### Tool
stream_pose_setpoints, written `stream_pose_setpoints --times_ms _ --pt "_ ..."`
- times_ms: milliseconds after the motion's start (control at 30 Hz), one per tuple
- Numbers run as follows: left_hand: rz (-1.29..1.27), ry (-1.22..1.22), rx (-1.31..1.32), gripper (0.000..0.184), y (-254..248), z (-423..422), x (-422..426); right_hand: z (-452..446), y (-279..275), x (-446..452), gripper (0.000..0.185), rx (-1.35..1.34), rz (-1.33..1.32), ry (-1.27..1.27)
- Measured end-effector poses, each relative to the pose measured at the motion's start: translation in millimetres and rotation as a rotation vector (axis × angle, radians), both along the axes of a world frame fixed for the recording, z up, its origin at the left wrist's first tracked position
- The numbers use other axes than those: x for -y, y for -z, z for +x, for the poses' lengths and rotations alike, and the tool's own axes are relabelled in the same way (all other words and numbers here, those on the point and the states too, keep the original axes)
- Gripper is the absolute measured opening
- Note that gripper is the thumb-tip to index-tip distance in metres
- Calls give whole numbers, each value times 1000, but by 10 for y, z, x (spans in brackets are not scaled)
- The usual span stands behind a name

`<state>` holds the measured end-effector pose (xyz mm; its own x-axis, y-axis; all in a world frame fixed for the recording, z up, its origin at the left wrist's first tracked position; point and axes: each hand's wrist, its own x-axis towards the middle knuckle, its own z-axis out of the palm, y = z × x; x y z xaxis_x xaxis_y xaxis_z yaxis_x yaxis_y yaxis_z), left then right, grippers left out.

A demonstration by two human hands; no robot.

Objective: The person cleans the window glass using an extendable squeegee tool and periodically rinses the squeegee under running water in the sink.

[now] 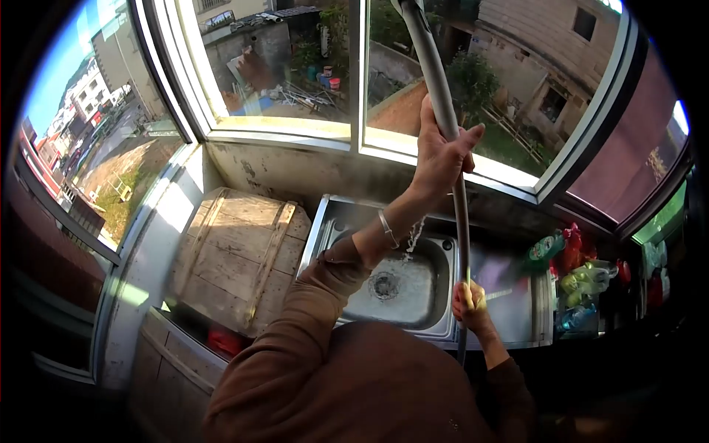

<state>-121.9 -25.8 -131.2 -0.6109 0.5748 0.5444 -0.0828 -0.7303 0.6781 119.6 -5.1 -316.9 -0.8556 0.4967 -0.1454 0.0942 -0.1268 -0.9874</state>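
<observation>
A long grey pole (441,88) stands tall in front of the window, thicker at its upper end and thinner lower down. My left hand (442,153) is closed round it at about sill height, with a thin bracelet (388,229) on the wrist. Lower on the same pole, my right hand (470,303) grips it by the right rim of the sink. The pole's top leaves the view, and its lower end is hidden beside my body. Below my left forearm, water (415,238) falls into the metal sink (425,284); its source is hidden.
Wooden boards (240,247) form a lid left of the sink. A metal drainboard (509,306) adjoins on the right, with a green bottle (546,247), red items and plastic bags (587,282) beyond. Window frames (360,74) stand close ahead and on both sides.
</observation>
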Motion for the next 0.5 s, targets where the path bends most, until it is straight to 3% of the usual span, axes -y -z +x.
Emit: stream_pose_setpoints --times_ms 33,100,167,300,400,500 --pt "-92 80 121 36 80 -52 -4 118 252 33 41 9 60 5" --pt "-210 35 159 42 432 119 36 358 705 10 39 10 124 -28" --pt "-284 24 161 62 823 265 101 533 1017 42 42 67 -1 -71" --pt "-354 8 311 47 1783 401 201 867 1842 111 39 198 94 -56" --pt "-487 -14 435 40 2233 576 288 1093 1982 278 39 297 6 -65" --pt "-594 -88 482 41 2700 815 258 1394 2058 362 38 311 157 -97"
